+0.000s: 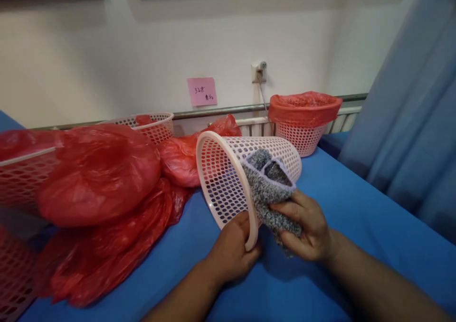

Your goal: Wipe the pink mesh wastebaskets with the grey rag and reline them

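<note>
A pale pink perforated plastic wastebasket [249, 227] lies tilted on its side over the blue bed surface, its mouth turned left toward me. My left hand [233, 248] grips its lower rim, fingers inside and thumb outside. In my right hand [309, 224] is a bunched grey speckled cloth [267, 194] with a light purple edge. The cloth rests against the outside of the basket, just behind the rim. My right fingers are closed on the cloth's lower right part.
Red plastic bags [103, 170] heap on the left among other baskets. A red-lined basket [304, 120] stands at the back right by the metal rail [228, 110]. A socket with a plug [259, 71] and a pink note [202, 91] are on the wall. A blue curtain [402, 108] hangs right.
</note>
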Demonstrator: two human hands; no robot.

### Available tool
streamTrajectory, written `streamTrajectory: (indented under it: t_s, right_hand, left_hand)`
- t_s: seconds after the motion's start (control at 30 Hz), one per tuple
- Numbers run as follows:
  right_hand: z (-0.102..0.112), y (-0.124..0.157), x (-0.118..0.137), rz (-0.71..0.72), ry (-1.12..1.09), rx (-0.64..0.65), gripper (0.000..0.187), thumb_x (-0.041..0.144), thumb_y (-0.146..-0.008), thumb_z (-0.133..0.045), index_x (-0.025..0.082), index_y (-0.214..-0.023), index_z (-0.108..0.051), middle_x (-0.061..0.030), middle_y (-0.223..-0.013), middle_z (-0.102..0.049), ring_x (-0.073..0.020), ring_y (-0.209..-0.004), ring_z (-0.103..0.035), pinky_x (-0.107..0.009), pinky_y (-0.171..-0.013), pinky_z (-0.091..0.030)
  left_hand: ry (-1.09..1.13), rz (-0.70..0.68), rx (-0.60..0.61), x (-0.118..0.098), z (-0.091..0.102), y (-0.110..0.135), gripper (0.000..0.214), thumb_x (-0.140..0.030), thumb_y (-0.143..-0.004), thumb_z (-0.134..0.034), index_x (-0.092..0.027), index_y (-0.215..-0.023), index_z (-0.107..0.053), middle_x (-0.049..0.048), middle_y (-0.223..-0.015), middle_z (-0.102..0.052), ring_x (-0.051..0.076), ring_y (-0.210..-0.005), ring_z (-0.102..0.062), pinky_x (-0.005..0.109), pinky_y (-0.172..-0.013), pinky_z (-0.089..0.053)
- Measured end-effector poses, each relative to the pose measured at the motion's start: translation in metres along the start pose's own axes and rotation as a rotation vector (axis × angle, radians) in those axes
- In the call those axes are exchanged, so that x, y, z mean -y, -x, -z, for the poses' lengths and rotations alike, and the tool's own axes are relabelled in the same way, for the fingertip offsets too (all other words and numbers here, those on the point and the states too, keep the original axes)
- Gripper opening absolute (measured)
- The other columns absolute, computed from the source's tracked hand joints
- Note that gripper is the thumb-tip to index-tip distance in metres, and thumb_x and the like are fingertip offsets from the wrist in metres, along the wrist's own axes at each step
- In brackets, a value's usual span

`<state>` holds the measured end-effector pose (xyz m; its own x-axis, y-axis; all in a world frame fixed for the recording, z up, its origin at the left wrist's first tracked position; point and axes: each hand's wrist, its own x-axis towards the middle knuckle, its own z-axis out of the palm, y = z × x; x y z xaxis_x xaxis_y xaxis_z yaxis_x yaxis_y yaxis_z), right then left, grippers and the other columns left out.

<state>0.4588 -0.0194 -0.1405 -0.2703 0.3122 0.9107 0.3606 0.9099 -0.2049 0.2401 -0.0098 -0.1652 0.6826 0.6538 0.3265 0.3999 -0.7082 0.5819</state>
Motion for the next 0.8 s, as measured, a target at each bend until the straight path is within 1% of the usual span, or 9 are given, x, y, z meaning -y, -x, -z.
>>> streamTrajectory:
  t_s: [0.2, 0.27, 0.33, 0.4, 0.5, 0.57, 0.6, 0.67, 0.8]
  right_hand:
    - [-0.007, 0.000, 0.001, 0.048, -0.120, 0.147, 0.062, 0.012, -0.074, -0.054, 0.024, -0.135, -0.058, -0.0100, -0.118, -0.066, -0.0239, -0.099, -0.067, -0.039, -0.081, -0.060]
    - [-0.008, 0.002, -0.003, 0.047, -0.067, 0.137, 0.059, 0.012, -0.074, -0.055, 0.024, -0.131, -0.061, -0.0094, -0.115, -0.067, -0.0234, -0.097, -0.068, -0.038, -0.079, -0.060]
    - [-0.006, 0.007, -0.018, -0.041, 0.054, 0.048, 0.052, 0.013, -0.076, -0.057, 0.024, -0.126, -0.065, -0.0088, -0.113, -0.068, -0.0232, -0.098, -0.068, -0.037, -0.081, -0.059]
    - [0.002, 0.014, -0.044, -0.258, 0.212, -0.113, 0.045, 0.017, -0.077, -0.058, 0.022, -0.121, -0.068, -0.0100, -0.117, -0.068, -0.0252, -0.106, -0.067, -0.040, -0.091, -0.057]
    - [0.021, 0.026, -0.095, -0.762, 0.339, -0.352, 0.043, 0.029, -0.076, -0.059, 0.017, -0.116, -0.071, -0.0123, -0.120, -0.070, -0.0311, -0.115, -0.065, -0.052, -0.107, -0.048]
    - [0.032, 0.033, -0.120, -1.053, 0.269, -0.402, 0.048, 0.035, -0.075, -0.059, 0.016, -0.117, -0.071, -0.0120, -0.114, -0.073, -0.0323, -0.108, -0.068, -0.054, -0.104, -0.050]
    - [0.035, 0.034, -0.126, -1.114, 0.243, -0.403, 0.050, 0.036, -0.074, -0.059, 0.015, -0.117, -0.071, -0.0117, -0.113, -0.074, -0.0322, -0.107, -0.068, -0.054, -0.103, -0.050]
    - [0.034, 0.034, -0.125, -1.033, 0.253, -0.383, 0.049, 0.035, -0.075, -0.059, 0.016, -0.118, -0.071, -0.0115, -0.116, -0.073, -0.0315, -0.110, -0.067, -0.053, -0.106, -0.049]
    - [0.017, 0.019, -0.074, -0.550, 0.311, -0.237, 0.045, 0.025, -0.080, -0.059, 0.021, -0.124, -0.067, -0.0101, -0.130, -0.065, -0.0285, -0.122, -0.062, -0.049, -0.109, -0.048]
  left_hand:
    - [0.099, -0.075, -0.304, -0.005, 0.003, 0.008, 0.027, -0.029, -0.095, -0.057, -0.020, -0.119, -0.063, 0.0086, -0.100, -0.071, 0.027, -0.102, -0.067, 0.044, -0.096, -0.057]
    - [0.100, -0.073, -0.332, -0.004, 0.003, 0.010, 0.025, -0.029, -0.098, -0.054, -0.020, -0.119, -0.065, 0.0090, -0.102, -0.072, 0.026, -0.100, -0.068, 0.042, -0.093, -0.058]
    - [0.099, -0.067, -0.334, -0.003, 0.003, 0.011, 0.029, -0.025, -0.099, -0.051, -0.020, -0.124, -0.064, 0.0100, -0.110, -0.072, 0.025, -0.102, -0.069, 0.041, -0.093, -0.058]
    - [0.084, -0.075, -0.327, -0.002, 0.003, 0.011, 0.035, -0.021, -0.099, -0.051, -0.021, -0.132, -0.061, 0.0108, -0.122, -0.070, 0.026, -0.111, -0.068, 0.041, -0.098, -0.056]
    - [0.049, -0.129, -0.286, -0.004, 0.002, 0.009, 0.043, -0.016, -0.096, -0.052, -0.022, -0.138, -0.057, 0.0113, -0.132, -0.067, 0.027, -0.120, -0.065, 0.042, -0.103, -0.054]
    - [0.013, -0.158, -0.233, -0.005, 0.001, 0.008, 0.046, -0.014, -0.093, -0.052, -0.022, -0.137, -0.056, 0.0120, -0.131, -0.067, 0.027, -0.120, -0.064, 0.043, -0.105, -0.053]
    - [-0.009, -0.164, -0.203, -0.005, 0.000, 0.008, 0.046, -0.013, -0.090, -0.053, -0.021, -0.135, -0.057, 0.0123, -0.128, -0.067, 0.027, -0.118, -0.065, 0.044, -0.105, -0.053]
    - [-0.047, -0.160, -0.145, -0.004, -0.002, 0.008, 0.044, -0.010, -0.085, -0.055, -0.020, -0.127, -0.061, 0.0123, -0.121, -0.069, 0.027, -0.113, -0.065, 0.045, -0.105, -0.053]
    - [-0.092, -0.113, -0.051, 0.002, -0.006, 0.007, 0.043, -0.008, -0.074, -0.056, -0.018, -0.116, -0.064, 0.0132, -0.119, -0.066, 0.029, -0.110, -0.063, 0.047, -0.104, -0.053]
